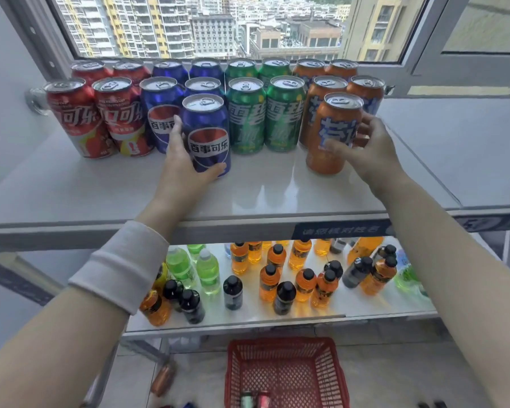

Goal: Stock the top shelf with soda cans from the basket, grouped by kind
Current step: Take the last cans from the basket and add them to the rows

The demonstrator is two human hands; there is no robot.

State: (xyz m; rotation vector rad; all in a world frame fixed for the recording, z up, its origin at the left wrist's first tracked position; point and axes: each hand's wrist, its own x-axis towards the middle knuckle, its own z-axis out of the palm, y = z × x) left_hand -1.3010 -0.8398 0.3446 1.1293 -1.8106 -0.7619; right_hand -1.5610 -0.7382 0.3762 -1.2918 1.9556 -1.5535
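On the white top shelf (262, 195) cans stand in rows by colour: red cola cans (71, 116) at the left, then blue cans (159, 104), green cans (248, 116) and orange cans (321, 104). My left hand (186, 163) wraps a blue cola can (206, 131) standing in front of the blue group. My right hand (368, 145) grips an orange can (333, 134) upright on the shelf in front of the orange group. The red basket (286, 375) sits on the floor below, with two cans lying at its near edge.
A lower shelf (351, 304) holds several orange, green and dark bottles. A window (206, 28) runs just behind the cans. A copper-coloured can (164, 378) lies on the floor left of the basket. A glass mug (37, 100) stands at the far left.
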